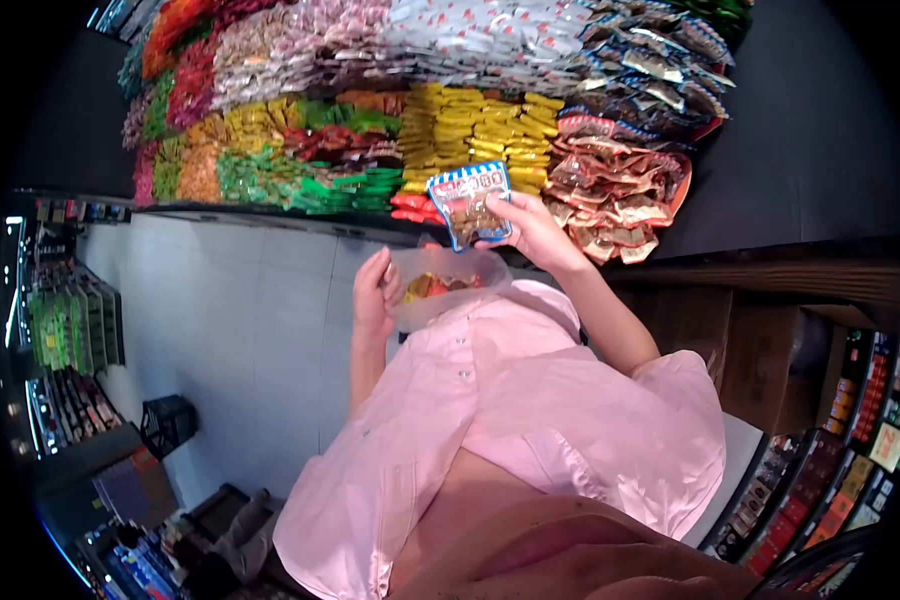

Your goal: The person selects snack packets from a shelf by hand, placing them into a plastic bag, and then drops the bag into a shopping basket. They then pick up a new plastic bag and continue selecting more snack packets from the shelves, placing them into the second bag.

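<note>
My right hand (537,232) holds a small snack packet (470,204) with a blue-and-white striped edge and a clear window, lifted just above a clear plastic bag (448,283). My left hand (375,293) grips the bag's left edge and holds it open against my pink shirt (530,420). A few red and yellow sweets lie inside the bag. Both hands are in front of a display counter heaped with wrapped snacks (470,130).
The display holds piles of yellow, green, red, brown and white packets, with a dark counter surface (800,130) at the right. White floor tiles (240,340) lie at the left with a black basket (167,425). Stocked shelves stand at far left and lower right.
</note>
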Demonstrator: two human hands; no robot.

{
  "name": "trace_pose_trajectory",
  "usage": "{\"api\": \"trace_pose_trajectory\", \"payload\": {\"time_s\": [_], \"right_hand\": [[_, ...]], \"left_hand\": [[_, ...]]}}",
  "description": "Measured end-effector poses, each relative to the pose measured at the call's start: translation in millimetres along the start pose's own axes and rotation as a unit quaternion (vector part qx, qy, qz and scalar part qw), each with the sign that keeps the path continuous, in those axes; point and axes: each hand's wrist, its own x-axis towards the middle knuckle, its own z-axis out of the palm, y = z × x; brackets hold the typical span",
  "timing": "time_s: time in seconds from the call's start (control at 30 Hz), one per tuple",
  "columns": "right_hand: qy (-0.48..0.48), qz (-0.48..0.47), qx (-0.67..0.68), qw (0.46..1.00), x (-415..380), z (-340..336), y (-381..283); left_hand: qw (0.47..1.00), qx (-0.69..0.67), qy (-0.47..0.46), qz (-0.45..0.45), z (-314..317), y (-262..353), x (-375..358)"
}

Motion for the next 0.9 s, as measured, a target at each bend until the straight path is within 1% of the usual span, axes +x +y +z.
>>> {"api": "trace_pose_trajectory", "payload": {"time_s": [0.03, 0.07, 0.1, 0.13, 0.2, 0.43, 0.73, 0.83, 0.87, 0.9], "right_hand": [[-0.005, 0.003, 0.029, 1.000, -10, 9, -2], [-0.004, -0.002, 0.044, 0.999, -19, 17, -6], [-0.037, -0.010, 0.045, 0.998, 8, 5, 2], [-0.032, -0.002, 0.065, 0.997, -1, 13, 10], [-0.036, -0.006, 0.071, 0.997, -6, 17, 7], [-0.057, -0.010, 0.113, 0.992, -8, 19, 14], [-0.080, 0.011, 0.087, 0.993, -9, 24, 23], [-0.089, 0.013, 0.050, 0.995, -10, 24, 29], [-0.075, 0.020, 0.030, 0.996, -11, 22, 32], [-0.058, 0.035, 0.049, 0.997, -12, 23, 37]], "left_hand": [[1.000, -0.004, 0.026, -0.016, -3, -6, -28], [0.999, -0.010, 0.031, -0.022, 4, -2, -36], [1.000, -0.014, 0.004, -0.001, -15, -13, -6], [1.000, -0.014, 0.020, -0.013, -16, -11, -19], [0.999, -0.022, 0.023, -0.014, -15, -14, -19], [0.999, -0.034, 0.009, -0.009, -16, -12, -20], [0.999, -0.053, 0.006, -0.009, -20, -14, -20], [0.998, -0.054, 0.016, -0.016, -18, -14, -21], [0.998, -0.053, 0.019, -0.016, -16, -12, -21], [0.997, -0.064, 0.022, -0.023, -15, -11, -22]]}}
